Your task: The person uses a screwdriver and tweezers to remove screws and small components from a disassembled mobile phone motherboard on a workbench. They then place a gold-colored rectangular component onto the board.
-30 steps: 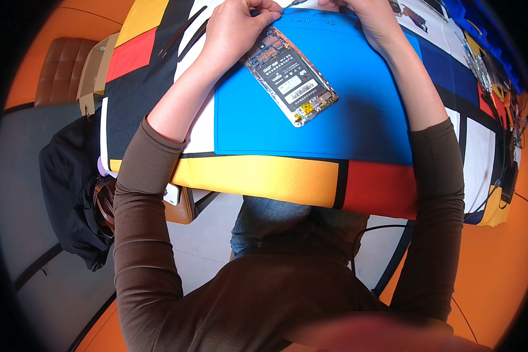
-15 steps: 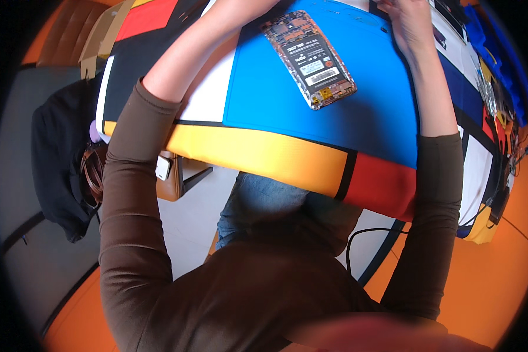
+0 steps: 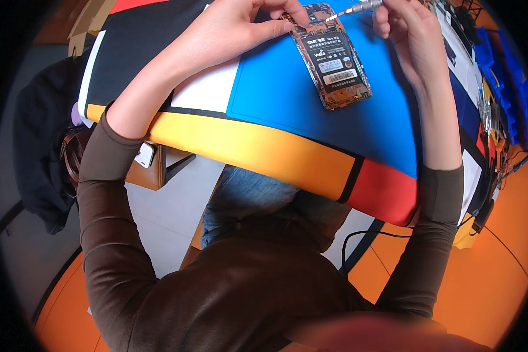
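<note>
An opened smartphone [image 3: 332, 61], its black battery and circuit board exposed, lies tilted on a blue mat [image 3: 264, 94]. My left hand [image 3: 249, 23] is at its upper left corner, thumb against the edge and index finger on the board, closed on it. My right hand [image 3: 408, 26], closed, holds a slim silver pen-shaped tool [image 3: 361, 7] with a narrow bright tip. That tip meets or hovers just over the upper board; I cannot tell which. The tool's exact kind is unclear.
Colour-blocked cloth [image 3: 234, 141] covers the table. Blue bins [image 3: 507, 88] and several hand tools [image 3: 488, 111] line the right side. A dark garment [image 3: 41, 146] hangs at the left, near a brown stool [image 3: 149, 173] with a white phone [image 3: 145, 155] on it. A black cable [image 3: 369, 232] runs below the table edge.
My left hand has come down onto the phone's upper corner. My right hand has moved in with the silver tool over the board. The whole view has shifted slightly.
</note>
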`<state>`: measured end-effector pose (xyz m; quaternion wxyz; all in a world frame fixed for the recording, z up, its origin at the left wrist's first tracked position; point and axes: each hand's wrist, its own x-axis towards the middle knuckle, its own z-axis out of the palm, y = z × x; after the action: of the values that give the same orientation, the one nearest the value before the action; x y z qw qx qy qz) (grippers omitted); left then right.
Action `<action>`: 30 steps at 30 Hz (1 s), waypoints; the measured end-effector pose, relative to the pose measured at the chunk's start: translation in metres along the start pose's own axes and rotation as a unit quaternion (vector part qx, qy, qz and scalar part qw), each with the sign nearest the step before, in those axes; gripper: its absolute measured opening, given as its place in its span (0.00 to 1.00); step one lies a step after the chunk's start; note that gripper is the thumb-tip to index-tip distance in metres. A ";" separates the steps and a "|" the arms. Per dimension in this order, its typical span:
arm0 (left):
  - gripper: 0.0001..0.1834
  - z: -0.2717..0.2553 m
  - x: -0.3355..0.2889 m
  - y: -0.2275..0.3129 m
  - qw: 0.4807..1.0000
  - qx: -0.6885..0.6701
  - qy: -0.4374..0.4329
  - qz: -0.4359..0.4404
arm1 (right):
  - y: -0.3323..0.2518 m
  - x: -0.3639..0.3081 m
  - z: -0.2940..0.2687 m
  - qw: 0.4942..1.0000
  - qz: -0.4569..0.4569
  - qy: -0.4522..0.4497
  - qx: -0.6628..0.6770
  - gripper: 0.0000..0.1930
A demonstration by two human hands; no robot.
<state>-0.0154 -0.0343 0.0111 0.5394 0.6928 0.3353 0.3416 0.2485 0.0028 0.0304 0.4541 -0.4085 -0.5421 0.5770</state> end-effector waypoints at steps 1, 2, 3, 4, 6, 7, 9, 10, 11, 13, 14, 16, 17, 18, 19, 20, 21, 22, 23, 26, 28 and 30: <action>0.08 0.000 -0.001 -0.001 1.000 -0.011 0.005 0.002 | 0.000 -0.006 0.003 1.000 0.009 0.004 -0.005 0.10; 0.09 0.000 -0.003 -0.001 1.000 0.021 0.010 0.003 | 0.002 -0.011 0.007 1.000 0.017 0.008 -0.010 0.10; 0.09 -0.001 -0.005 -0.001 0.998 0.054 0.015 0.003 | 0.003 -0.015 0.009 0.999 0.026 0.012 -0.014 0.10; 0.10 -0.002 -0.005 -0.001 0.996 0.086 0.019 0.003 | 0.007 -0.017 0.014 1.000 0.011 0.025 0.001 0.10; 0.11 -0.005 -0.005 -0.002 0.976 0.211 -0.003 0.053 | 0.011 -0.020 0.016 1.000 -0.007 0.022 0.013 0.10; 0.11 -0.006 -0.004 -0.002 0.959 0.271 -0.014 0.077 | 0.015 -0.020 0.018 0.999 -0.016 0.020 0.019 0.10; 0.12 -0.003 -0.001 -0.004 0.966 0.238 -0.014 0.098 | 0.016 -0.023 0.015 1.000 0.008 -0.003 0.030 0.10; 0.13 -0.004 -0.002 -0.004 0.968 0.236 -0.025 0.088 | 0.018 -0.024 0.014 1.000 0.010 0.009 0.016 0.10; 0.13 -0.004 -0.002 -0.004 0.968 0.238 -0.031 0.079 | 0.021 -0.024 0.012 1.000 0.010 0.020 0.001 0.10; 0.13 -0.003 -0.003 -0.003 0.966 0.246 -0.039 0.063 | 0.024 -0.024 0.010 1.000 0.021 0.017 0.010 0.09; 0.13 -0.003 -0.003 -0.003 0.965 0.253 -0.042 0.054 | 0.026 -0.025 0.009 0.999 0.022 0.019 0.013 0.09; 0.14 -0.001 -0.004 -0.003 0.967 0.248 -0.043 0.047 | 0.028 -0.025 0.009 0.999 0.023 0.019 0.018 0.09; 0.14 0.000 -0.003 -0.003 0.970 0.236 -0.043 0.047 | 0.027 -0.025 0.009 0.999 0.023 0.017 0.019 0.09; 0.14 0.000 -0.003 -0.002 0.970 0.235 -0.042 0.044 | 0.026 -0.025 0.010 0.999 0.023 0.015 0.021 0.09; 0.14 0.001 -0.003 -0.002 0.971 0.233 -0.041 0.041 | 0.025 -0.026 0.011 0.999 0.022 0.016 0.023 0.09; 0.14 0.001 -0.003 0.000 0.969 0.243 -0.039 0.034 | 0.023 -0.026 0.012 0.999 0.021 0.017 0.024 0.08; 0.14 0.001 -0.003 0.001 0.966 0.253 -0.037 0.027 | 0.022 -0.026 0.013 0.999 0.020 0.017 0.026 0.08; 0.14 0.002 -0.002 0.002 0.961 0.271 -0.034 0.049 | 0.020 -0.027 0.013 0.999 0.027 0.011 0.031 0.08; 0.14 0.002 -0.001 0.003 0.955 0.287 -0.032 0.069 | 0.018 -0.028 0.013 0.999 0.035 0.006 0.036 0.08; 0.14 0.003 -0.006 0.011 0.960 0.277 -0.023 0.041 | 0.021 -0.027 0.015 0.999 0.026 0.018 0.026 0.08; 0.14 0.004 -0.008 0.015 0.962 0.269 -0.020 0.032 | 0.025 -0.026 0.015 0.999 0.018 0.027 0.012 0.08; 0.14 0.005 -0.007 0.016 0.959 0.278 -0.022 0.048 | 0.028 -0.025 0.013 0.999 0.018 0.027 0.003 0.08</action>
<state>-0.0134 -0.0462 0.0248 0.3156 0.8383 0.3712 0.2448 0.2403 -0.0249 0.0027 0.4591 -0.4322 -0.5208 0.5755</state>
